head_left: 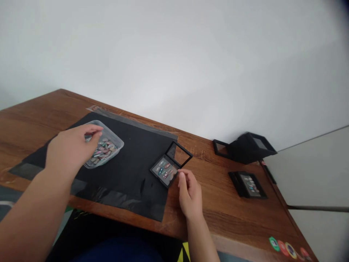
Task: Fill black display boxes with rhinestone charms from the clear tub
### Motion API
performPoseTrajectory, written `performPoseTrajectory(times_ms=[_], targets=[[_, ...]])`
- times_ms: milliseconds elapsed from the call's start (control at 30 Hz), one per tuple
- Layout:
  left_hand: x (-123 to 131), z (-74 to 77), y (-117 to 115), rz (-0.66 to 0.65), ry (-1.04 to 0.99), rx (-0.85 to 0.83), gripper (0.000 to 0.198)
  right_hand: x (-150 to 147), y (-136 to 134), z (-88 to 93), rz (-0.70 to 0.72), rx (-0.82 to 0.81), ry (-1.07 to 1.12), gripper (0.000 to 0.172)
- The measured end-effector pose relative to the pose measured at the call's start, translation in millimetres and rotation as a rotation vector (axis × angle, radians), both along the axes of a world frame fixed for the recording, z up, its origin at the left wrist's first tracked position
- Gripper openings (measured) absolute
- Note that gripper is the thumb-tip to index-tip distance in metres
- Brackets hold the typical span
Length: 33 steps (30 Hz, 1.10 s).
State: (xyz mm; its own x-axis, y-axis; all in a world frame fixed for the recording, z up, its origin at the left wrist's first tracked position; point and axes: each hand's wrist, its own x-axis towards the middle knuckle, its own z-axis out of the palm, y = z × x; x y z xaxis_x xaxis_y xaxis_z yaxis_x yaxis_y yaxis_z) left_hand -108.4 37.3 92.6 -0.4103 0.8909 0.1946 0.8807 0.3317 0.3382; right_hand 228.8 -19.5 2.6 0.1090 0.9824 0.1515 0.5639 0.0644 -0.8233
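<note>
Left forearm nearest. Left hand over clear tub of small pieces, thumb and fingertips almost meeting; hold unclear. Right hand half-curled at right corner of open black case; grip unclear. Case between hands, on black sheet, wooden table. Long axis runs away rightward, lid raised at far end. Beyond, pale wall.

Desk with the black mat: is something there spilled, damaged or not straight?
Yes: the clear strip along the far edge of the mat looks wrinkled at its left end, and the desk has pale scuffs, as if worn, right of the open case. I see no spill by the tub.
</note>
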Motion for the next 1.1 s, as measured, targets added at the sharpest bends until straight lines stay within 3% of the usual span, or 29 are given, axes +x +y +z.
performPoseTrajectory(times_ms=[167, 267, 433, 567, 667, 767, 900, 967, 1100], targets=[[16, -0.6, -7, -0.059, -0.006, 0.09, 0.033, -5, 2, 2.4, 0.026, -0.027, -0.14, 0.029], [39, -7.4, -14, -0.222, -0.067, 0.226, 0.026, -8, 3, 4.0, 0.046, 0.004, -0.244, 0.029], [77, -35.3, -18, -0.587, -0.192, 0.408, 0.02, -11, 2, 5.8, 0.109, 0.032, -0.358, 0.028], [89, -56.1, -14, -0.657, -0.236, 0.373, 0.02, -12, 3, 5.1, 0.104, 0.014, -0.357, 0.025], [83, -58.2, -12, -0.624, -0.233, 0.365, 0.021, -11, 3, 4.7, 0.091, 0.007, -0.335, 0.025], [65, -43.2, -13, -0.52, -0.235, 0.374, 0.02, -10, 3, 5.2, 0.079, -0.002, -0.301, 0.026], [32, -11.8, -12, -0.109, -0.267, 0.433, 0.029, -9, 2, 6.4, 0.071, -0.022, -0.246, 0.027], [16, -3.9, -6, 0.009, -0.322, 0.467, 0.041, -9, 2, 6.2, 0.067, -0.032, -0.214, 0.027], [-12, -15.5, 9, 0.03, -0.412, 0.51, 0.045, -6, 2, 2.3, 0.04, -0.039, -0.125, 0.029]])
